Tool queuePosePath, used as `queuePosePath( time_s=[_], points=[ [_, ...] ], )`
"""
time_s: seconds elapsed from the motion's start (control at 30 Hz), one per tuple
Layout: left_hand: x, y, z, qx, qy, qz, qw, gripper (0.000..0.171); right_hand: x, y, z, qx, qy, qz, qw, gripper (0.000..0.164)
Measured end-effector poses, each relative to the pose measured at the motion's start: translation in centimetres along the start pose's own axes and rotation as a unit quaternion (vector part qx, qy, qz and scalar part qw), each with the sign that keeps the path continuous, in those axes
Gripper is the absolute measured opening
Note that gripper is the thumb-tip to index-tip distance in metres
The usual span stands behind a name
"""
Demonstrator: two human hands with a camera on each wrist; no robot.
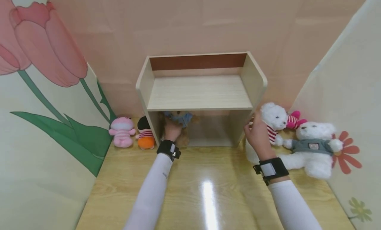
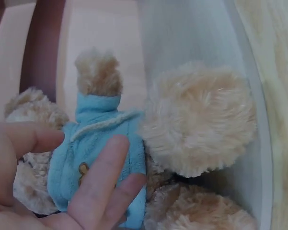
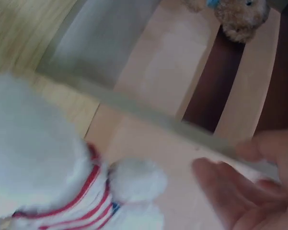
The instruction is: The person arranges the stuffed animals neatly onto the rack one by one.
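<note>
A light wooden shelf [image 1: 200, 109] stands against the back wall, with an upper and a lower compartment. In the left part of its lower compartment sits a brown teddy bear [image 2: 196, 120] in a blue hoodie [image 2: 98, 120], its head hidden from the head view by the board above. My left hand [image 1: 173, 129] reaches in there, fingers [image 2: 100, 177] extended and spread over the hoodie's front. At the shelf's right side panel [image 1: 257, 74] is my right hand [image 1: 258, 135]; its thumb and fingers [image 3: 215, 184] straddle the panel's front edge, holding it.
Left of the shelf sit a pink plush doll [image 1: 122, 132] and a doll with orange bottoms [image 1: 146, 135]. On the right are a white bear in stripes [image 1: 274, 115], a white bear in a grey-green sweater [image 1: 312, 150] and a pink striped toy [image 1: 293, 120]. Wooden tabletop [image 1: 184, 190] extends in front.
</note>
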State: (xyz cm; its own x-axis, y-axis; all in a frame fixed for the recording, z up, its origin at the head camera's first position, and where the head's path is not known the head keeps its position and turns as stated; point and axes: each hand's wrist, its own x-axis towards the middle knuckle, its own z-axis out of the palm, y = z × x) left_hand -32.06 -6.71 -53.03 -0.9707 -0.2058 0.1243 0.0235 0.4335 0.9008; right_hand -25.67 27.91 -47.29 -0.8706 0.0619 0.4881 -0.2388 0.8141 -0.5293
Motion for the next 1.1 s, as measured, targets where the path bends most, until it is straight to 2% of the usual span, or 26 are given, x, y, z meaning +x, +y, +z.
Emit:
queuePosePath(
  time_s=[0.1, 0.2, 0.3, 0.4, 0.47, 0.53, 0.57, 0.63, 0.7, 0.77, 0.87, 0.93, 1.0, 1.1],
  points=[
    [-0.7, -0.1, -0.5, 0.022, -0.007, -0.010, 0.9997, 0.092, -1.3, 1.7, -1.1, -0.051, -0.041, 0.035, 0.997, 0.040],
    [-1.5, -0.1, -1.2, 0.034, -0.017, -0.022, 0.9990, 0.093, -2.8, 4.4, -2.6, -0.114, -0.044, 0.103, 0.987, 0.041],
    [-2.2, -0.2, -1.9, 0.049, -0.026, -0.015, 0.9984, 0.092, -4.4, 7.6, -4.3, -0.158, -0.063, 0.181, 0.969, 0.048],
    [-2.8, 0.0, -2.9, 0.058, -0.023, -0.004, 0.9980, 0.084, -5.6, 10.5, -5.7, -0.184, -0.117, 0.247, 0.944, 0.055],
    [-3.2, 0.1, -3.8, 0.074, -0.016, -0.002, 0.9971, 0.074, -6.3, 12.0, -6.4, -0.194, -0.152, 0.276, 0.929, 0.057],
    [-3.7, 0.3, -5.0, 0.086, -0.004, 0.001, 0.9962, 0.058, -7.0, 13.0, -6.7, -0.201, -0.179, 0.290, 0.918, 0.057],
    [-3.9, 0.5, -5.8, 0.096, 0.006, 0.005, 0.9953, 0.049, -7.4, 13.4, -6.8, -0.204, -0.187, 0.289, 0.917, 0.057],
    [-4.3, 1.0, -7.3, 0.116, 0.034, 0.011, 0.9926, 0.033, -7.9, 14.1, -6.7, -0.208, -0.196, 0.266, 0.921, 0.054],
    [-4.7, 1.9, -9.0, 0.122, 0.071, 0.026, 0.9897, 0.022, -8.4, 14.5, -6.4, -0.199, -0.193, 0.232, 0.933, 0.052],
    [-4.9, 3.2, -10.4, 0.117, 0.120, 0.050, 0.9845, 0.019, -8.4, 14.4, -6.0, -0.172, -0.200, 0.211, 0.941, 0.054],
    [-4.7, 5.2, -12.0, 0.070, 0.175, 0.083, 0.9786, 0.023, -7.9, 13.7, -4.7, -0.130, -0.204, 0.207, 0.948, 0.063],
    [-4.2, 6.2, -12.5, 0.037, 0.193, 0.094, 0.9760, 0.032, -7.1, 13.0, -3.7, -0.106, -0.212, 0.222, 0.946, 0.069],
    [-3.7, 6.9, -12.5, 0.022, 0.194, 0.096, 0.9760, 0.045, -6.5, 12.6, -2.5, -0.094, -0.196, 0.224, 0.950, 0.072],
    [-2.9, 7.3, -12.2, 0.052, 0.187, 0.096, 0.9762, 0.052, -5.6, 12.2, -0.9, -0.065, -0.174, 0.224, 0.957, 0.076]
  ],
)
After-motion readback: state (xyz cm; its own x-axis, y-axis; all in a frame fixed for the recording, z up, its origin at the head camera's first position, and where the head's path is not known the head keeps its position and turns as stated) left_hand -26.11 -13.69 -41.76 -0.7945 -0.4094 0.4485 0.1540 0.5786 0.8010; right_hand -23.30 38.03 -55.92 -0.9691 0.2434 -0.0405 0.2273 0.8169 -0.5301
